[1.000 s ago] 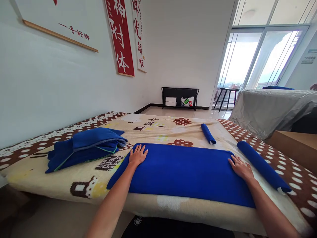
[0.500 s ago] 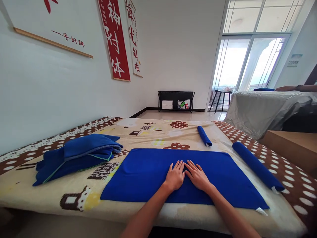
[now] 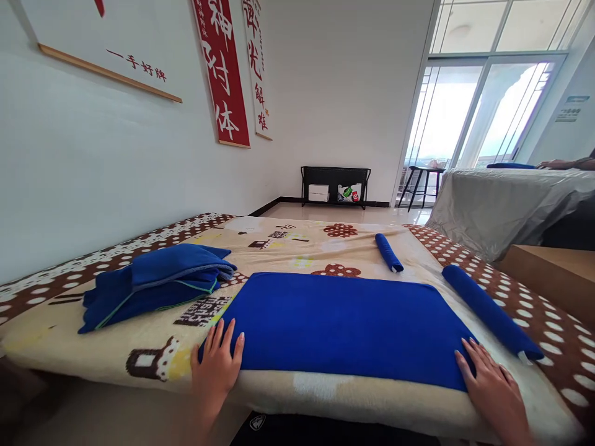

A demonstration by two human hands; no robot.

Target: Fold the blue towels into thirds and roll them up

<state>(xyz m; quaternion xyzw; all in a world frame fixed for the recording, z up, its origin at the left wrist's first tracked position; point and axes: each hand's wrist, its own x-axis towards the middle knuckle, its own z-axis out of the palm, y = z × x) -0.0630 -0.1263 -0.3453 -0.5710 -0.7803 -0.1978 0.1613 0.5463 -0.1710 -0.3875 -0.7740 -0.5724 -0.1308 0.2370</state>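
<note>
A blue cloth (image 3: 344, 325) lies flat, spread wide on the patterned blanket (image 3: 269, 387) near its front edge. My left hand (image 3: 217, 362) rests on the cloth's near left corner, fingers spread. At the near right corner lies my right hand (image 3: 490, 378), its fingers stretched out and covering that corner. Neither hand grips anything. To the right of the cloth are a long blue roll (image 3: 490, 311) and, further back, a shorter blue roll (image 3: 389, 253), each with a white tag at its near end. A loose pile of blue cloths (image 3: 158, 279) sits on the left.
A cardboard box (image 3: 553, 279) stands beyond the blanket's right edge. Behind it is a table under a silvery cover (image 3: 488, 198), where another person's hand (image 3: 555, 164) rests near blue cloth. A black rack (image 3: 335, 184) and a stool (image 3: 424, 183) stand at the back.
My hands have moved apart from the middle of the cloth, the left one to the near left corner and the right one to the near right corner. The view has shifted slightly.
</note>
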